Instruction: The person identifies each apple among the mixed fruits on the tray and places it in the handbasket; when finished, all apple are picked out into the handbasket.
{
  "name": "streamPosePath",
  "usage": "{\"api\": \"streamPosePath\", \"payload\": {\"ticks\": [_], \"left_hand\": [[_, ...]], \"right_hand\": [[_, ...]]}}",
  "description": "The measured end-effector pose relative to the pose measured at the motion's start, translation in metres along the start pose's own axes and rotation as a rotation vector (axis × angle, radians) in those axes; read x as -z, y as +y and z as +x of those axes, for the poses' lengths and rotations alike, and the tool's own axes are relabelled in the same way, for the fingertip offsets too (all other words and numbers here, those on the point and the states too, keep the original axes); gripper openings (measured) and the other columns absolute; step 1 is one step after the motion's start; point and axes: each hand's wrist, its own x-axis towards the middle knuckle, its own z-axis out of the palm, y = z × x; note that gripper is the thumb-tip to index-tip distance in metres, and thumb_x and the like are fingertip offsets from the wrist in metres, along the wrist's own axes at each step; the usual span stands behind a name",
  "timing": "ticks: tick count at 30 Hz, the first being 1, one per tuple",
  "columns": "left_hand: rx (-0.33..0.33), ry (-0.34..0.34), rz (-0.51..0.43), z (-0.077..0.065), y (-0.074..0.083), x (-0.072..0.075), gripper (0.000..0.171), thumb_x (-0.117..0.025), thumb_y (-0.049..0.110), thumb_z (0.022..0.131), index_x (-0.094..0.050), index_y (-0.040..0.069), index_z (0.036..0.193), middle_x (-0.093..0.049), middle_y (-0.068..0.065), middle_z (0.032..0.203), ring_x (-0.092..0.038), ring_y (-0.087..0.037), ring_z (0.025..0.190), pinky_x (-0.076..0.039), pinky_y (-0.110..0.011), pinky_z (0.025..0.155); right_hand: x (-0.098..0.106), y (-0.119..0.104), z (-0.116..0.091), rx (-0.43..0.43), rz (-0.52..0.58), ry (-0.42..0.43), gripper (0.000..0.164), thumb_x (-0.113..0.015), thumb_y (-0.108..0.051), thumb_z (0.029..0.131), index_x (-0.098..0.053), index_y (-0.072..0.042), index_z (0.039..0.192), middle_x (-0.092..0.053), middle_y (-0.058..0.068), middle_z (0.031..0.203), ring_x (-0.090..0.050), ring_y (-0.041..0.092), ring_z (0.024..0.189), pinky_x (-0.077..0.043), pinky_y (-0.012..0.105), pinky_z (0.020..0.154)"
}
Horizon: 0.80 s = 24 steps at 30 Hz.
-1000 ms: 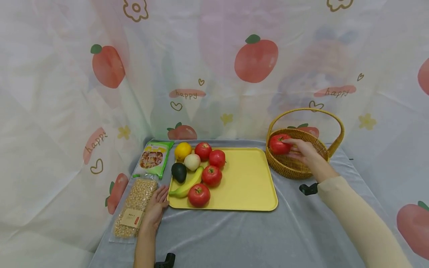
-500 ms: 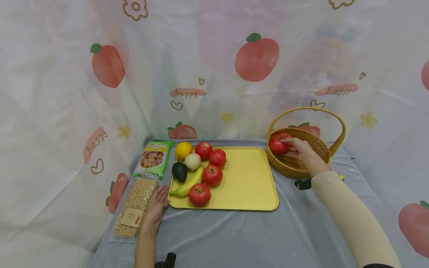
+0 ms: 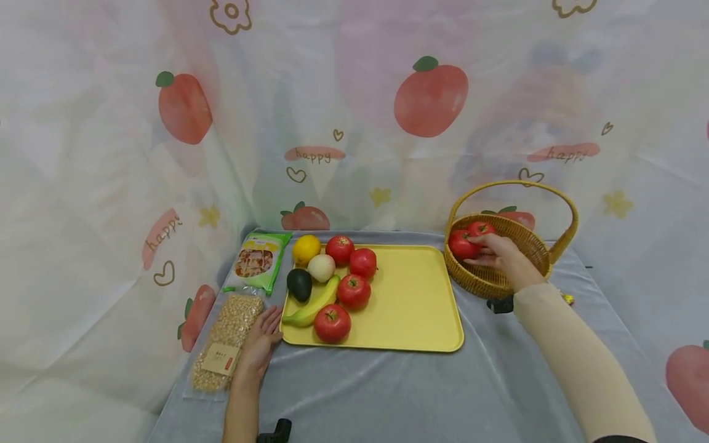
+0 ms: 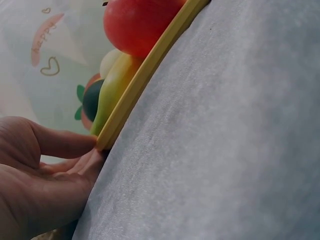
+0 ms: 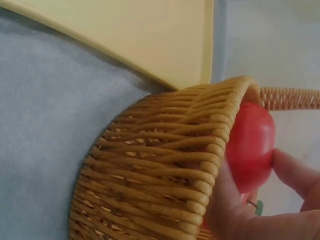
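Observation:
At the left rim of the woven basket [image 3: 482,287], my right hand [image 3: 506,255] grips a red tomato [image 3: 464,244] between thumb and fingers. Another tomato [image 3: 480,228] sits just behind it in the basket. In the right wrist view the held tomato [image 5: 252,145] is inside the rim, and the fingers are partly hidden by the wicker. My left hand [image 3: 259,344] lies beside the yellow tray [image 3: 410,301], fingers fairly straight. From the left wrist, the thumb [image 4: 67,143] touches the tray's corner [image 4: 120,117], with the other fingers against its edge.
On the tray's left half are a banana [image 3: 312,306], an avocado [image 3: 300,285], a lemon [image 3: 306,250], a pale round item [image 3: 321,268], tomatoes [image 3: 332,323] and other red round produce [image 3: 340,250]. Left of it lie a green-edged packet [image 3: 257,261] and a clear bag of kernels [image 3: 227,338].
My right hand has lowered the held tomato slightly into the basket, and the tomato behind it now shows more. The left hand stays at the tray corner. The head view has shifted slightly.

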Motion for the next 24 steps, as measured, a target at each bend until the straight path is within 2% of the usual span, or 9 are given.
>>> {"api": "streamPosePath", "payload": {"ticks": [2,4,8,13,18,22,24], "left_hand": [[-0.001,0.001,-0.002,-0.001,0.0,0.0,0.075,-0.04,-0.025,0.094,-0.019,-0.005,0.163,-0.027,-0.026,0.167,-0.025,-0.037,0.156,-0.022,-0.049,0.126],[0.002,0.007,-0.004,-0.001,0.0,0.001,0.076,-0.04,-0.025,0.093,-0.019,-0.005,0.163,-0.027,-0.026,0.167,-0.025,-0.037,0.156,-0.022,-0.048,0.127],[-0.001,0.006,-0.004,-0.003,0.0,0.002,0.076,-0.039,-0.025,0.093,-0.017,-0.006,0.163,-0.026,-0.026,0.168,-0.024,-0.037,0.156,-0.021,-0.049,0.127],[-0.004,-0.006,-0.004,-0.004,0.0,0.001,0.075,-0.039,-0.025,0.093,-0.017,-0.006,0.163,-0.025,-0.027,0.168,-0.023,-0.038,0.157,-0.02,-0.05,0.127],[-0.002,-0.005,-0.01,-0.003,0.0,0.0,0.075,-0.039,-0.025,0.093,-0.017,-0.006,0.163,-0.025,-0.027,0.167,-0.023,-0.038,0.157,-0.02,-0.049,0.127],[-0.003,-0.004,-0.007,-0.002,-0.001,0.0,0.076,-0.039,-0.025,0.093,-0.017,-0.006,0.163,-0.025,-0.027,0.167,-0.023,-0.038,0.156,-0.021,-0.05,0.127],[-0.008,-0.007,-0.006,-0.002,-0.001,0.0,0.076,-0.04,-0.025,0.092,-0.018,-0.006,0.163,-0.026,-0.027,0.167,-0.023,-0.038,0.156,-0.021,-0.05,0.127]], "right_hand": [[-0.001,-0.001,0.0,-0.024,0.035,-0.009,0.096,-0.06,-0.006,0.103,0.01,-0.017,0.168,-0.001,0.011,0.173,-0.018,0.03,0.157,-0.05,0.05,0.105],[-0.002,-0.002,0.0,-0.038,0.047,-0.018,0.099,-0.058,-0.005,0.104,0.016,-0.02,0.166,0.008,0.008,0.174,-0.011,0.028,0.159,-0.05,0.048,0.106],[-0.005,-0.001,0.0,-0.053,0.039,-0.007,0.098,-0.055,-0.007,0.105,0.02,-0.022,0.165,0.006,0.012,0.173,-0.009,0.028,0.16,-0.046,0.046,0.109],[-0.001,0.005,0.001,-0.031,-0.045,0.034,0.091,-0.053,-0.006,0.105,0.014,-0.013,0.166,-0.007,0.018,0.172,-0.022,0.033,0.157,-0.047,0.045,0.107],[0.009,0.01,-0.002,0.0,-0.09,0.018,0.085,-0.053,-0.007,0.105,0.005,-0.006,0.167,-0.016,0.021,0.168,-0.032,0.037,0.152,-0.049,0.043,0.107],[0.016,0.009,-0.007,0.025,-0.095,0.0,0.074,-0.053,-0.01,0.106,-0.01,-0.001,0.166,-0.029,0.021,0.16,-0.054,0.035,0.134,-0.049,0.043,0.107],[0.019,0.007,-0.011,0.039,-0.093,0.012,0.066,-0.054,-0.011,0.105,-0.022,0.0,0.161,-0.039,0.021,0.151,-0.065,0.031,0.118,-0.05,0.044,0.107]]}}
